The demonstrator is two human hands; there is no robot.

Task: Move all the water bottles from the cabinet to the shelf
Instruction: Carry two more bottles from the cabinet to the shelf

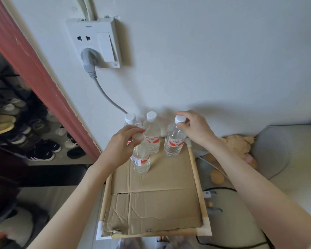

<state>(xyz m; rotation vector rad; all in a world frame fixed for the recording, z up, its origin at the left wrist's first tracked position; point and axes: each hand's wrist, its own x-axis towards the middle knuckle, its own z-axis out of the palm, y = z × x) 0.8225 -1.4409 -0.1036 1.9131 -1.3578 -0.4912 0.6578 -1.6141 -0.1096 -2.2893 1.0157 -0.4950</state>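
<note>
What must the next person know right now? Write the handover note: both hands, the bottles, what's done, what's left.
Left hand: fingers pinch the white cap of the nearest clear plastic water bottle, standing on the cardboard-topped wooden-framed shelf.
Right hand: fingers pinch the white cap of the right-hand bottle, also standing there.
Two more bottles stand at the back by the wall: left, middle.
Done: four bottles on the shelf.
Left: release both; the cabinet is out of view, so check it.

Four clear water bottles with white caps and red-and-white labels stand upright on the shelf (151, 198), a cardboard sheet in a wooden frame. Back bottle (128, 123) and middle bottle (152, 135) sit by the wall, right bottle (174, 141) near the frame's edge. Front bottle (141, 159) stands nearer the camera.
</note>
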